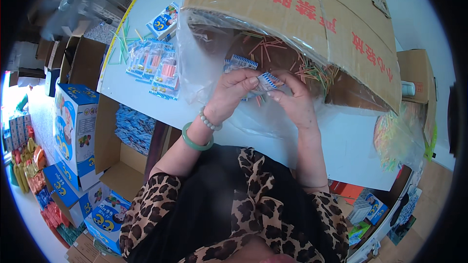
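Note:
Between my hands is a small clear packet (266,82) with blue-and-white striped ends. My left hand (230,93) pinches one side of it, and my right hand (296,99) has thumb and fingers closed at the other side. Its contents are partly hidden by my fingers. Just beyond my left hand, similar packets (240,62) lie at the mouth of a tipped cardboard box (312,7). Loose thin coloured sticks (265,48), pinkish and green, are scattered inside that box, which is lined with clear plastic (200,63).
Filled packets (166,70) lie in a group on the white table (146,94) at left, beside a small blue-and-white box (164,21) and loose green sticks (122,44). An open carton of blue packets (134,127) stands below the left edge. A plastic bag of sticks (397,134) is at right.

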A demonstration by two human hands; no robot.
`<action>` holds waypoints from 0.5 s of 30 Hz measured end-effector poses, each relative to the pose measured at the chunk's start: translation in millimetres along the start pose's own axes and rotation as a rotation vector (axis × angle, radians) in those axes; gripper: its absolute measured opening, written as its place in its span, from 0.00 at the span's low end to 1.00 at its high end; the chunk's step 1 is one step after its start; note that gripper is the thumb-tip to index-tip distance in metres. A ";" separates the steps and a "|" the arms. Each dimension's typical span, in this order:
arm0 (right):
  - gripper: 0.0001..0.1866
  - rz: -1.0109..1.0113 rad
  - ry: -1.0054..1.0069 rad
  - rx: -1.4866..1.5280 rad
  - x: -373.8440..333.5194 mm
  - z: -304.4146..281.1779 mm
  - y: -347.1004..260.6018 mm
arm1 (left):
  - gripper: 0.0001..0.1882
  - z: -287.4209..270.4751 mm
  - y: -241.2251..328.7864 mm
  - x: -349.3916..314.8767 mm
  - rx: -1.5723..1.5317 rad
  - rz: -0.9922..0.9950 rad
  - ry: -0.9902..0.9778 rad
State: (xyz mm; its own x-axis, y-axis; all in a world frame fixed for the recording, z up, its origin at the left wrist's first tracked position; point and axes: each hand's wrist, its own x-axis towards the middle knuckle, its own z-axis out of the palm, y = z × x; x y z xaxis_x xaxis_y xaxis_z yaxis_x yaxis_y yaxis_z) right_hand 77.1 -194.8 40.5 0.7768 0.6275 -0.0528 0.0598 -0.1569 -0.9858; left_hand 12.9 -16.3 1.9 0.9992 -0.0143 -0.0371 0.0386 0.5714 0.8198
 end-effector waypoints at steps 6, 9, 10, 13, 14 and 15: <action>0.09 0.030 0.135 -0.001 -6.6 16.6 -10.6 | 0.13 6.1 12.1 -19.2 0.081 0.115 0.092; 0.08 0.063 0.062 -0.006 -11.0 23.4 -3.9 | 0.13 13.1 25.7 -33.0 0.072 0.024 0.088; 0.08 0.062 0.041 -0.047 -11.9 25.7 0.2 | 0.12 6.8 21.9 -36.8 0.213 0.037 0.059; 0.08 -0.053 0.015 -0.049 -17.6 39.0 -10.6 | 0.07 5.7 17.6 -44.1 0.389 0.260 0.066; 0.08 -0.055 0.002 -0.042 -17.4 45.2 -6.0 | 0.08 7.8 17.1 -49.2 0.460 0.296 0.073; 0.07 -0.040 -0.037 -0.015 -17.3 54.1 1.7 | 0.09 9.8 16.7 -53.7 0.529 0.330 0.077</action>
State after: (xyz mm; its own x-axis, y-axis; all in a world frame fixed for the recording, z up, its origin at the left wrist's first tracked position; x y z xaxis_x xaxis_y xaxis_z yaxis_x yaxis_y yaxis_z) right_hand 29.9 -164.7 31.0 0.7501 0.6610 -0.0192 0.1004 -0.1425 -0.9847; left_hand -40.0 -14.0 23.2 0.9566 0.1642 0.2408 -0.2523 0.0524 0.9662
